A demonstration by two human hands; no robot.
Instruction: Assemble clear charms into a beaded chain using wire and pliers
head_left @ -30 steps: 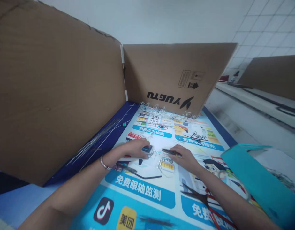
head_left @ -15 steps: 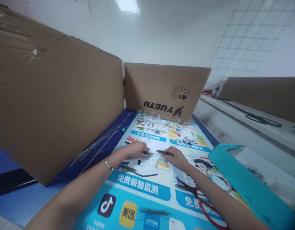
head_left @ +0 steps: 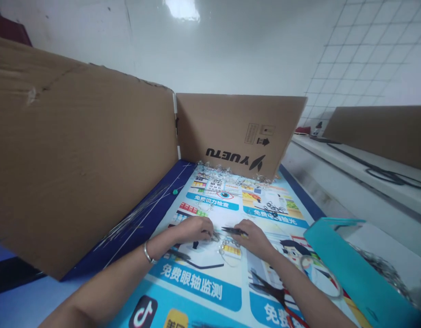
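White wall (head_left: pixel 248 54) and blue table (head_left: pixel 159 217), seen from the wearer's head. Two bare hands work over one printed sheet (head_left: pixel 183 300) covering much of the table. The right hand (head_left: pixel 253 238) grasps one pair of dark pliers (head_left: pixel 233 231), tips directed toward the left hand (head_left: pixel 193 228). The left fingers are curled inward, with a small silvery piece (head_left: pixel 216 236) at their tips; blur prevents telling whether it is gripped. One bracelet (head_left: pixel 148 253) encircles the left wrist. Just below the pliers lies a loose group of silvery loops (head_left: pixel 226 248), too fine to count.

Also on the sheet: one pair of scissors (head_left: pixel 277 292) with red handles, beside the right forearm; one cluster of dark loops (head_left: pixel 272 209); a band of clear pieces (head_left: pixel 217 171) along the far edge. To the left, one green lump (head_left: pixel 175 192) and a bundle of thin rods (head_left: pixel 135 214); to the right, one teal box (head_left: pixel 364 278) holding tangled wire (head_left: pixel 384 269). Two cardboard panels (head_left: pixel 84 168) meet at a corner; a third panel (head_left: pixel 381 134) stands on a white ledge (head_left: pixel 320 143).

Compared with one second earlier, the left thumb and fingers are drawn closer together, and the far panel's top edge appears lower; the pliers remain in the right hand.
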